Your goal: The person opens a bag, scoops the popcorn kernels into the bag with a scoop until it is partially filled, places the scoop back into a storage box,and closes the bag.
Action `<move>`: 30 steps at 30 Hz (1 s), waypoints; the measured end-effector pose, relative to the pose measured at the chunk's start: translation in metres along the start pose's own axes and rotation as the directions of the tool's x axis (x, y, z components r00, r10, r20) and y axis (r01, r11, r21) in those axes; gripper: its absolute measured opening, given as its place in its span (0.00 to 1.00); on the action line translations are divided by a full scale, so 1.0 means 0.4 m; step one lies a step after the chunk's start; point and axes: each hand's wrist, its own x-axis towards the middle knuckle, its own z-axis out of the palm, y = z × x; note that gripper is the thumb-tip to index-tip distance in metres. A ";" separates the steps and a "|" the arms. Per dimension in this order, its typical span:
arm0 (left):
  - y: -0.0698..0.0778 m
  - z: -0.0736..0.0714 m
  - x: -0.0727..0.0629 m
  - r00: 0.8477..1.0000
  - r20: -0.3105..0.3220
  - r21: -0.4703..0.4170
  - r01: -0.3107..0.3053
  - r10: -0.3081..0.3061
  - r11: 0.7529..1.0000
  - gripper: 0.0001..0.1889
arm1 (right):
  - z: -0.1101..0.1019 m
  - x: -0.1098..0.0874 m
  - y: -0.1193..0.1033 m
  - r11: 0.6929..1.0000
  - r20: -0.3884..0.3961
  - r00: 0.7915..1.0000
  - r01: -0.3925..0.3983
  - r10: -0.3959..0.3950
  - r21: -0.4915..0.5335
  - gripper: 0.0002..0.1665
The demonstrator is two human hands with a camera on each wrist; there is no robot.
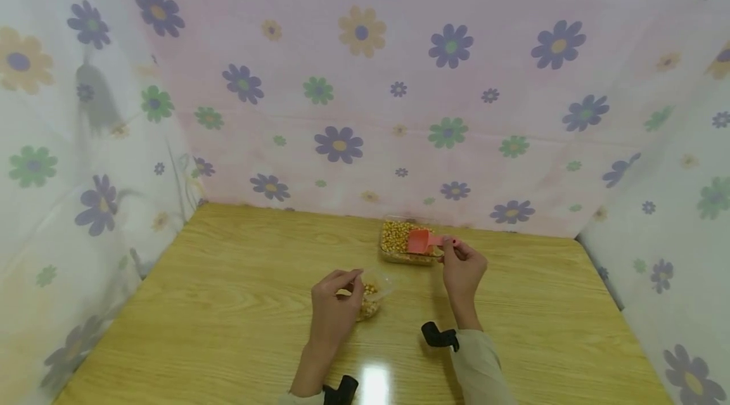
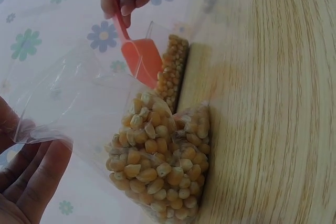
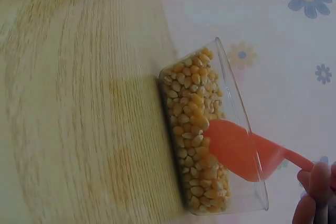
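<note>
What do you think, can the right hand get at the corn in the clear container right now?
Most likely yes: the right hand holds the scoop, whose tip touches the corn, and the clear container is open on top, with nothing apparently in the way.

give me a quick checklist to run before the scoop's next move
1. Right hand gripping the coral scoop by its handle: ok.
2. Clear container upright on the wooden table: ok.
3. Scoop tip at the corn kernels in the container: ok.
4. Scoop loaded: not ok, no kernels visible in its bowl.
5. Left hand pinching the clear plastic bag near its top: ok.
6. Bag mouth wide enough for the scoop: cannot tell.
</note>
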 end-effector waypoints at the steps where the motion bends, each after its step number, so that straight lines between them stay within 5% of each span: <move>1: 0.000 -0.001 0.000 1.000 0.001 0.001 -0.005 0.005 1.000 0.08 | 0.000 0.003 0.004 1.000 -0.002 1.000 -0.027 0.027 0.000 0.17; 8: -0.002 0.000 0.002 1.000 0.007 0.017 -0.008 0.007 1.000 0.08 | -0.001 0.019 0.022 0.973 0.032 0.973 -0.229 0.228 0.022 0.20; 16: -0.004 0.003 -0.005 1.000 0.008 0.014 0.008 -0.008 1.000 0.08 | -0.008 0.033 0.029 0.895 0.055 0.896 -0.444 0.442 0.037 0.23; 30: 0.008 0.011 -0.002 0.997 -0.028 0.027 0.070 -0.069 0.997 0.09 | -0.004 0.038 0.014 0.805 0.102 0.807 -0.589 0.582 0.065 0.26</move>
